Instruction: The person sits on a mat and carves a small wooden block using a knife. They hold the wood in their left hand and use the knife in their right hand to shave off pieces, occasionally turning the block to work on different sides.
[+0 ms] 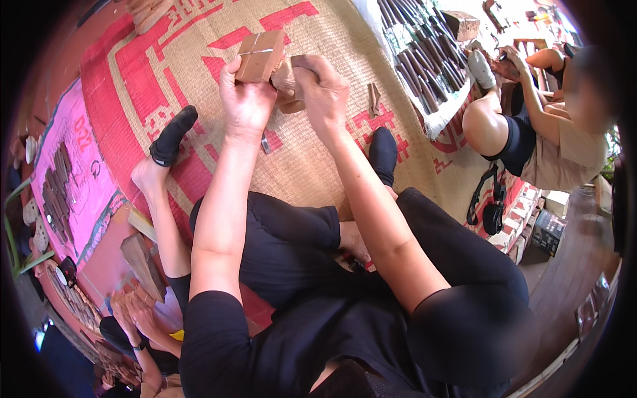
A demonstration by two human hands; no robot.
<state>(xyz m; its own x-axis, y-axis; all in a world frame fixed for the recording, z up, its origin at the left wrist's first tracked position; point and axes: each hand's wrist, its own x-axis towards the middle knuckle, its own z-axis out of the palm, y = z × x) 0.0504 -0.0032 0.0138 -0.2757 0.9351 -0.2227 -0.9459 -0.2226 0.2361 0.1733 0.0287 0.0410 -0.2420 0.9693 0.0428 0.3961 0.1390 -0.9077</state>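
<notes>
My left hand (249,103) is closed around a reddish-brown wooden block (260,54) with a thin pale line across its top face. The block is held up above the woven mat. My right hand (323,89) is curled beside it, gripping a thin brown sheet-like piece (289,85) with a curved lower edge. That piece lies close against the block's right side; whether they touch I cannot tell. Beneath my hands, a small metal-tipped tool (266,144) rests on the mat. A folded tan strip (374,99) lies to the right of my right hand.
The red-and-tan woven mat (292,172) spreads under me. Many dark wooden pieces (424,66) lie on a white cloth at upper right, near a seated person (531,126). Left, dark sticks (58,186) lie on a pink cloth (89,199). Another person's hands (136,312) are at lower left.
</notes>
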